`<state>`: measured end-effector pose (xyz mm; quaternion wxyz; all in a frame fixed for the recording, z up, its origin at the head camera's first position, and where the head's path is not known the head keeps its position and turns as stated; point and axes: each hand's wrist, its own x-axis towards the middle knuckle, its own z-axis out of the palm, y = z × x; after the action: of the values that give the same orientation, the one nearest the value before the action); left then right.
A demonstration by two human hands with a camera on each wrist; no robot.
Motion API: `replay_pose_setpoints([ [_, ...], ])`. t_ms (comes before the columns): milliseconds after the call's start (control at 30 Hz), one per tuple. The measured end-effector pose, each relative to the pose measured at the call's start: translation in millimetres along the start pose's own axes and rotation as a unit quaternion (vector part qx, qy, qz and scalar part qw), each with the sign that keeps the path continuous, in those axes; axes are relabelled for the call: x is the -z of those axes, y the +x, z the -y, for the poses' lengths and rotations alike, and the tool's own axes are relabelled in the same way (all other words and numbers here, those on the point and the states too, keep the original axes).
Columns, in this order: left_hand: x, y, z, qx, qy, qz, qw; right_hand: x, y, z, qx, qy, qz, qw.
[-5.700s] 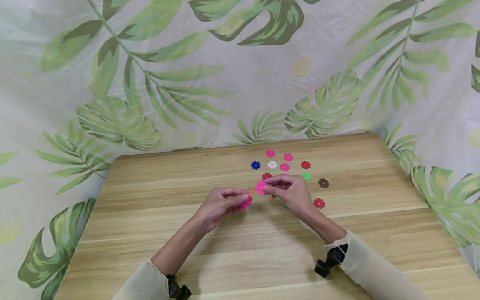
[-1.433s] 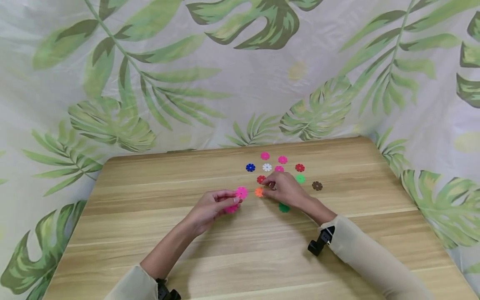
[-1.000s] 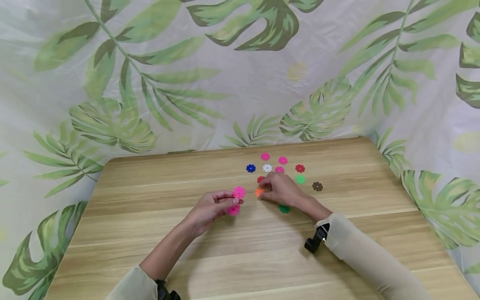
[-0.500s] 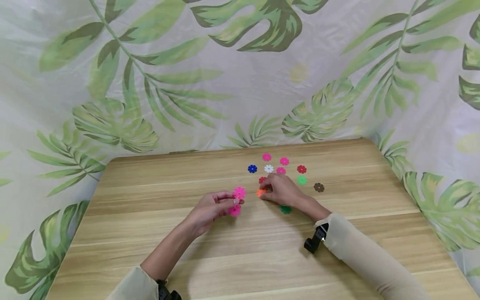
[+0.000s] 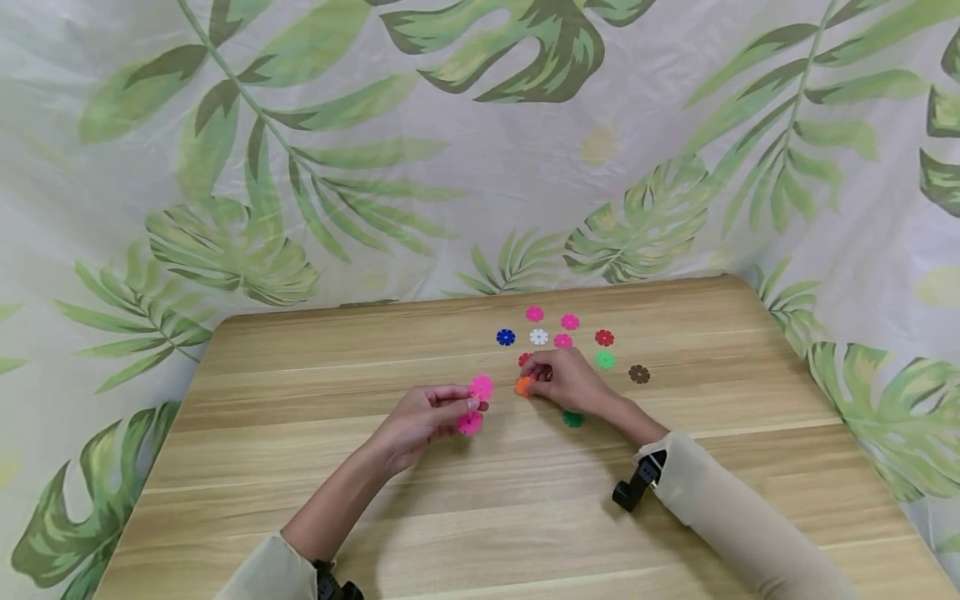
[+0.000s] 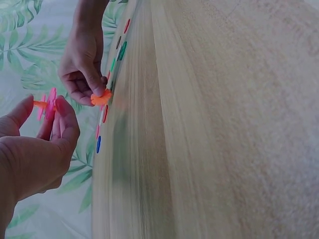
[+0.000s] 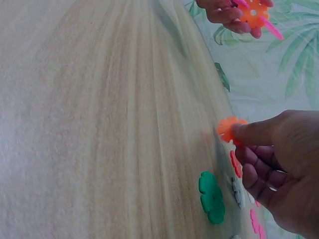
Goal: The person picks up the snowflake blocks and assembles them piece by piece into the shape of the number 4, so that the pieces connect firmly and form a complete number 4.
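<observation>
Forearms [image 5: 337, 504] slanting inward from both sides, left hand [image 5: 430, 419] pinching between thumb and fingers, right hand [image 5: 572, 383] pinching nearby, back upward, other fingers [image 7: 255, 172] curled

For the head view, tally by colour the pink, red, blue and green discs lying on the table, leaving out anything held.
Pink discs: 3
Red discs: 2
Blue disc: 1
Green discs: 2 (one light, one dark)
Total: 8
Not counted: orange disc in the right hand, pink pieces in the left hand.
</observation>
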<state>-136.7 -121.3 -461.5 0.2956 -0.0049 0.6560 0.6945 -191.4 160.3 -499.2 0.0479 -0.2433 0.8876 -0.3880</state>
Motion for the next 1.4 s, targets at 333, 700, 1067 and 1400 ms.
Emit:
replay_pose_setpoints([
  [333, -1.7, -0.2, -1.2, 0.001, -0.002, 0.012, 0.9999, 10, -7.2, 4, -0.054, 0.092, -0.008, 0.9943],
  [700, -3.8, 0.4, -0.4, -0.002, -0.009, 0.014, 0.9999, 17, -13.2, 13, -0.044, 0.205, -0.058, 0.9761],
  [1067, -4.1, 0.4, -2.1, -0.002, -0.009, 0.024, 0.9997, 21, -14.5, 27, -0.003, 0.243, -0.077, 0.9670],
  [1400, -8.3, 1.4, -3.4, -0.002, -0.004, 0.023, 0.9997, 20, -15.4, 32, 0.007, 0.259, -0.074, 0.9629],
])
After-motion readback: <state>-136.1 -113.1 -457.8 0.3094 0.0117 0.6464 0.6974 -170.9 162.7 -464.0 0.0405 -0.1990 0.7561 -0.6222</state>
